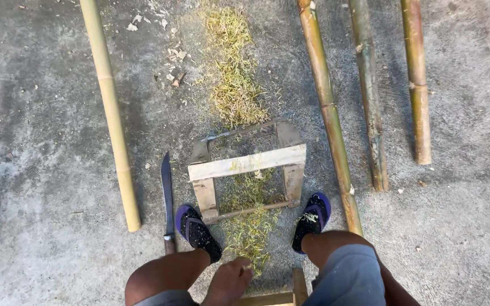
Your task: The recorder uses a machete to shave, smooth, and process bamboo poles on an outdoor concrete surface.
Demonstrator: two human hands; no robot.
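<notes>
Station layout: the person sits above a concrete floor (41, 170), legs apart, feet in black sandals with purple soles. Between the feet stands a small open frame of grey weathered wooden slats (248, 170), its pale top crossbar running left to right.

Hands: only one hand (228, 281) shows, low in the view between the knees. Which of the two it is cannot be told with certainty; it appears loosely curled, knuckles up, and whether it holds anything cannot be told. The other hand is out of view.

Material: a heap of fine yellow-green bamboo shavings (250, 226) lies inside and just in front of the frame, touching the hand's fingertips. A second, longer trail of shavings (235, 73) lies beyond the frame.

Tool: a long dark-bladed knife with a wooden handle (167, 198) lies on the floor just left of the frame, beside the left foot, untouched.

Stock: one pale yellow bamboo pole (112, 119) lies to the left, well apart from the frame. Three greener, mottled bamboo poles (329, 113) lie to the right; the nearest runs beside the right foot.

Step in hand, as judged: a pause between scraping passes. No pole rests on the frame and the knife is set down.

Next move calls for: one hand on the knife handle, the other bringing a pole across the crossbar.
</notes>
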